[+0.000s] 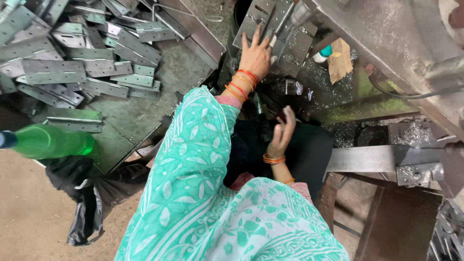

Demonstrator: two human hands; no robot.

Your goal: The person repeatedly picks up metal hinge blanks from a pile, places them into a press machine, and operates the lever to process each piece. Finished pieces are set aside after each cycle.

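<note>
The left hand (256, 54) lay flat, fingers spread, pressing on a grey metal hinge plate (270, 21) directly under and ahead of its fingertips. The right hand (282, 133) hovered nearer the body, loosely open, holding nothing.

A grey steel hinge plate (263, 19) lies flat on the machine bed, tilted, under the left hand (255, 55) fingertips. More punched plates (295, 46) lie just right of the fingers.
</note>
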